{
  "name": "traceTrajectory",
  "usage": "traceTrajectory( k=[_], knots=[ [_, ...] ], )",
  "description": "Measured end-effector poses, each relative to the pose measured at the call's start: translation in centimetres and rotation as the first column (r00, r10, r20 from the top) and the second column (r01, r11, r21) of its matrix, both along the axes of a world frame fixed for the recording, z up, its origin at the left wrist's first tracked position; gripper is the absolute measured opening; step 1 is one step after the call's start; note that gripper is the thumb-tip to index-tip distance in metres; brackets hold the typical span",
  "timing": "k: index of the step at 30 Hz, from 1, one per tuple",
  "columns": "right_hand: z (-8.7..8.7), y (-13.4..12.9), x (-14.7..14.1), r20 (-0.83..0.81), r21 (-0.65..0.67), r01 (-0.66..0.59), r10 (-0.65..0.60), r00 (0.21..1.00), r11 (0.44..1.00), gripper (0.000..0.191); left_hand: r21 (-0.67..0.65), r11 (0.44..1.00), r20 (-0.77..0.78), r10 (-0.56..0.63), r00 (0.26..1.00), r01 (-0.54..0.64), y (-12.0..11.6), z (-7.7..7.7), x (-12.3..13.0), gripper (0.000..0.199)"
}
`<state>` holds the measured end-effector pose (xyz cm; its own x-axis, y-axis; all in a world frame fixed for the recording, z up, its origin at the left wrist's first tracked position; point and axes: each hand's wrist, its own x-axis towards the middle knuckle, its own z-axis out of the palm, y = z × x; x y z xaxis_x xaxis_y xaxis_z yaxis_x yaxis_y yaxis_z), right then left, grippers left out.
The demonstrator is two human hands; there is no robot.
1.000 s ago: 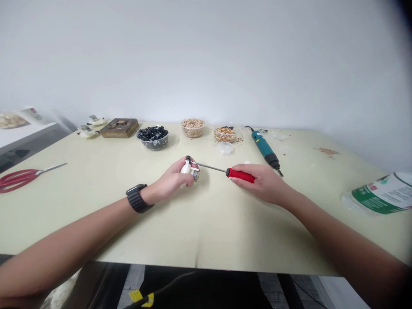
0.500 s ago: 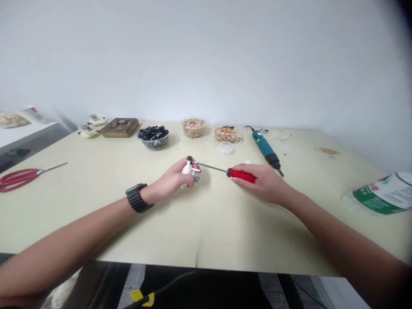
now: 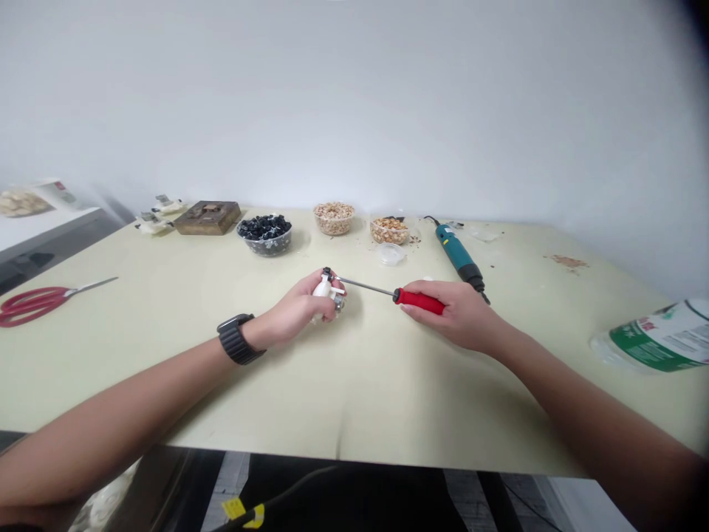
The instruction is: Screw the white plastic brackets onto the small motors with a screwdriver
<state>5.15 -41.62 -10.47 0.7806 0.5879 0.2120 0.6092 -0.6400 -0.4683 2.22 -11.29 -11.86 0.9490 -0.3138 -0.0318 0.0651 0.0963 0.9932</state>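
My left hand (image 3: 296, 310) is closed around a small white plastic part with metal pieces (image 3: 322, 290), just above the table. My right hand (image 3: 454, 316) grips a red-handled screwdriver (image 3: 419, 301). Its thin steel shaft runs left, and its tip reaches the top of the white part. Most of the white part is hidden by my fingers, so its exact form is unclear.
Along the back of the pale table (image 3: 166, 391) stand a wooden block, a bowl of black pieces, two tubs of granular food and a teal power screwdriver (image 3: 459, 255). Red-handled scissors (image 3: 33, 306) lie left; a labelled plastic bottle (image 3: 659, 340) lies right.
The view has shifted slightly, so the table items sit a little differently. My hands keep the same hold, with the screwdriver tip still at the white part.
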Motion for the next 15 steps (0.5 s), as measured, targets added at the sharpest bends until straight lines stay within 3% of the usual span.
traceTrajectory(
  k=[15],
  knots=[
    [0.06,0.14,-0.12,0.006,-0.02,0.003,-0.003,1.0,1.0,0.029,-0.01,1.0,-0.029,-0.008,1.0,0.008,-0.1,0.31,-0.25,0.038]
  ],
)
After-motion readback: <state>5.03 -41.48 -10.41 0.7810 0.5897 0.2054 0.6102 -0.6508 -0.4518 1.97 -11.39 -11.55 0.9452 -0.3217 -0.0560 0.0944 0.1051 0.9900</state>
